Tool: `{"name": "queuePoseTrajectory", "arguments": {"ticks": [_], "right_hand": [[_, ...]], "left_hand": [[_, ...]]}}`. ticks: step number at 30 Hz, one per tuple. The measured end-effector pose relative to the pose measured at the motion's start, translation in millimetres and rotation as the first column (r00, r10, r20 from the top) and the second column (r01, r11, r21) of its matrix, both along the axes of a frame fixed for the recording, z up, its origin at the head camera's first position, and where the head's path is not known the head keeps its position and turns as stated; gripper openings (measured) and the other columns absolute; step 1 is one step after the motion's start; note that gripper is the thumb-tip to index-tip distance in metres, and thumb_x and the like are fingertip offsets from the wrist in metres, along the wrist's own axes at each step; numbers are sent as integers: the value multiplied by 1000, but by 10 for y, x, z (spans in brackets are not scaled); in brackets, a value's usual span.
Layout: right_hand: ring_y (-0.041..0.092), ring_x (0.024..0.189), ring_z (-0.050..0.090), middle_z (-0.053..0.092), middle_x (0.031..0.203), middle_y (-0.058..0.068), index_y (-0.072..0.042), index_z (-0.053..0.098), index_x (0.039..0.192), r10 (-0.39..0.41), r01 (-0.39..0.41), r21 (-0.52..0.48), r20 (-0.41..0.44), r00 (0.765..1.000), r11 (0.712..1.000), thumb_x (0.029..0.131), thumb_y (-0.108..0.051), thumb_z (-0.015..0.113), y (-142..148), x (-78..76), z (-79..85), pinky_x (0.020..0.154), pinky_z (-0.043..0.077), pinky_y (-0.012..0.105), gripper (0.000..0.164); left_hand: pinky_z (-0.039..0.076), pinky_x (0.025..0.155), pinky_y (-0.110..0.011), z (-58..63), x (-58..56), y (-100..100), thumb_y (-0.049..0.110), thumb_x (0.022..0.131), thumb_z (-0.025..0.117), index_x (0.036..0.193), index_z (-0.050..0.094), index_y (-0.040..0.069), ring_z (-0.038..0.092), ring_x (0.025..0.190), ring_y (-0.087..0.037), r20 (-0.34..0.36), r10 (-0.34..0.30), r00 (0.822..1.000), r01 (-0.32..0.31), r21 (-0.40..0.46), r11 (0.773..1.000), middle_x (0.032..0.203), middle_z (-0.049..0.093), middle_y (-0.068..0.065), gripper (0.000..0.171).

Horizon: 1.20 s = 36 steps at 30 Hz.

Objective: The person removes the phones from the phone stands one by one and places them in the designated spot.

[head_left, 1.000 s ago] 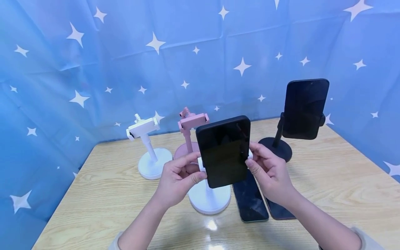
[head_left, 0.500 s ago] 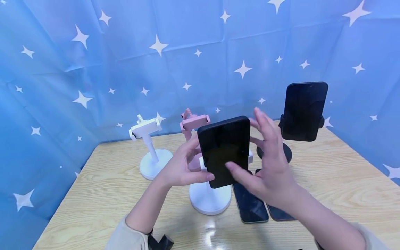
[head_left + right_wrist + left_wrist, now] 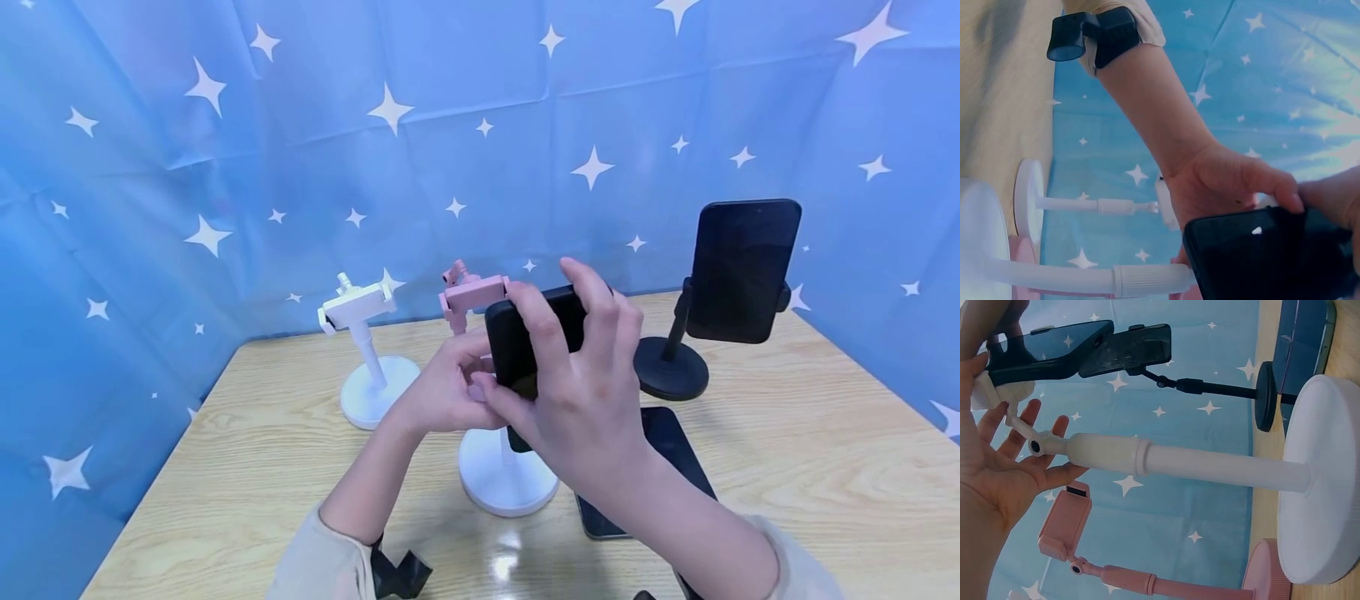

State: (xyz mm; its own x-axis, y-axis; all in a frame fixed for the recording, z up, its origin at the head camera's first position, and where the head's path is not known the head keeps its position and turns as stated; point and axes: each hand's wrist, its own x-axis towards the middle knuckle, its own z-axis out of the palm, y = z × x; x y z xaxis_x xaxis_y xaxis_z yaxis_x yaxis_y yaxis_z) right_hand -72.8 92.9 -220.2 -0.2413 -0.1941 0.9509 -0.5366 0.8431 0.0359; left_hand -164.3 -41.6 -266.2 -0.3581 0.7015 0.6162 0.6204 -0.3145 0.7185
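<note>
Left hand (image 3: 450,390), grip partly curled around top of white stand (image 3: 1204,465), right hand (image 3: 585,387), grip spread wide holding black phone (image 3: 512,348), phone tilted, stand on tabletop (image 3: 225,467).

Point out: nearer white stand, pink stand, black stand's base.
Nearer white stand (image 3: 1200,464): left wrist view, on the pole.
Pink stand (image 3: 1129,579): left wrist view, on the collar.
Black stand's base (image 3: 671,374): head view, on top.

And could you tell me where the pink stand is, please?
In the head view, the pink stand is just beyond the left hand, right of the rear white stand.
</note>
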Motion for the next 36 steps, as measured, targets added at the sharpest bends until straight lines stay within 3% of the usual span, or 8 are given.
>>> {"name": "queuePoseTrajectory", "arguments": {"ticks": [6, 15, 26, 36], "right_hand": [[40, 110, 38, 39, 117, 30, -3, 49, 112, 64, -64, -51, -11, 998, 997, 60, -17, 74, 27, -33, -11, 74, 30, 52, 60], [38, 107, 41, 41, 114, 29, -3, 52, 110, 121, -121, -84, -2, 993, 989, 59, -13, 73, 48, -32, 17, 73, 28, 50, 55], [39, 107, 41, 40, 115, 28, -3, 53, 109, 159, -152, -92, 73, 985, 984, 58, -12, 73, 61, -24, 33, 77, 28, 47, 56], [39, 108, 43, 40, 117, 27, -5, 55, 109, 197, -188, -101, 86, 977, 977, 58, -15, 74, 92, -51, 19, 77, 28, 49, 56]], "left_hand": [[49, 70, -34, 19, -46, 33, -6, 63, 64, 99, 55, -7, 50, 85, -20, -56, -48, 997, 48, 0, 999, 92, 54, -18, 37], [48, 68, -35, 29, -98, 83, -4, 60, 65, 91, 57, -3, 50, 82, -20, -80, -108, 991, 110, 22, 994, 87, 55, -13, 32], [49, 73, -39, 41, -121, 47, -3, 60, 68, 90, 58, -5, 50, 83, -20, -16, -146, 989, 146, -3, 989, 87, 57, -14, 31], [47, 81, -46, 46, -123, 35, -6, 59, 73, 95, 57, -5, 50, 93, -21, -13, -168, 986, 169, 6, 986, 96, 58, -7, 40]]}}
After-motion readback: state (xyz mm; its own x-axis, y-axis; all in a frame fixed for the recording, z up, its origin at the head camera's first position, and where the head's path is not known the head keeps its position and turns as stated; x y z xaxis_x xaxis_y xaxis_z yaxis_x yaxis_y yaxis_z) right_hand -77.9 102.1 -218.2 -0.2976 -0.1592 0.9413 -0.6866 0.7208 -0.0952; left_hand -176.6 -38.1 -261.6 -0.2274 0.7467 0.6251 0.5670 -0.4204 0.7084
